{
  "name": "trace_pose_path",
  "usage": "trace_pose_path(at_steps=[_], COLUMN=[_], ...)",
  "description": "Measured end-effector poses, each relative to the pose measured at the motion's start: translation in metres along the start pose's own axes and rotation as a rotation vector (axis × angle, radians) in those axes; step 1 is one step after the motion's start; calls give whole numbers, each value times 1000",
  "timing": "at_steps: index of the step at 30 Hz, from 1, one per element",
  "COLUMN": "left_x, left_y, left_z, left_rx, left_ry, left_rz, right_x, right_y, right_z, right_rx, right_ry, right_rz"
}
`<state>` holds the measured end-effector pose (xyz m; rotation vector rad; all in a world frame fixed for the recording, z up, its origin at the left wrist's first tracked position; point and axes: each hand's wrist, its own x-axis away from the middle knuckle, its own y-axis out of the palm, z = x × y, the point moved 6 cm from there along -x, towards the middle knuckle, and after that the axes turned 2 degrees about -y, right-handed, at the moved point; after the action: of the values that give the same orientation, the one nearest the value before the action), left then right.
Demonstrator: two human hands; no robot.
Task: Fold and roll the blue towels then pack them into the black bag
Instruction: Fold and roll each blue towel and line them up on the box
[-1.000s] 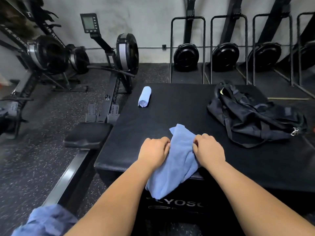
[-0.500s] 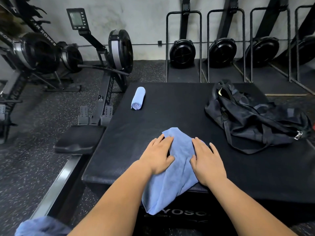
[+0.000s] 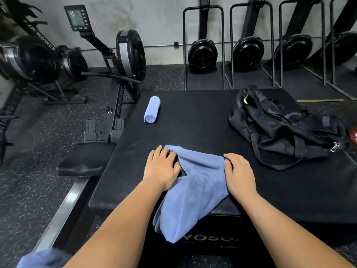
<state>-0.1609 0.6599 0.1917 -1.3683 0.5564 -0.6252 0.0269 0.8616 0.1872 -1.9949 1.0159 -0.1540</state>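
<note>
Blue cloth towel (image 3: 195, 182) is bunched at the near edge of the padded black surface (image 3: 193, 128), its lower part hanging over the front; the limp black fabric duffel bag (image 3: 286, 132) sits far right, well apart, and one rolled blue towel (image 3: 151, 110) lies far left. Left hand (image 3: 162, 167) presses the towel's far-left corner with fingers straight and spread; right hand (image 3: 239, 173) has fingers curled, pinching its right edge. Looks like the spread-flat step before folding: next move needs the hanging part pulled onto the surface and smoothed.
</note>
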Motion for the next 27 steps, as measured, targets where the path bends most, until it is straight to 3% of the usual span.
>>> trace_pose_path(at_steps=[4,9,14,16,20,23,27], left_x=[6,5,6,3,5,6,5], left_y=[-7,-9,-14,-15,-19,-24,-26], left_z=[-1,-4,-8,-6,-1,1,21], left_rx=[-34,-58,-142,-138,-12,171,339], left_ry=[46,23,37,59,91,19,-2], left_rz=[80,81,20,-3,95,158,88], right_x=[-13,-31,-62,-74,-78,-65,-54], right_y=[0,-8,-48,-54,-36,-21,-17], right_z=[-2,-12,-24,-27,-14,-11,-7], right_rx=[280,314,76,29,-10,22,-56], right_ry=[15,12,57,63,178,113,84], right_rz=[-105,-215,96,129,-105,-285,-291])
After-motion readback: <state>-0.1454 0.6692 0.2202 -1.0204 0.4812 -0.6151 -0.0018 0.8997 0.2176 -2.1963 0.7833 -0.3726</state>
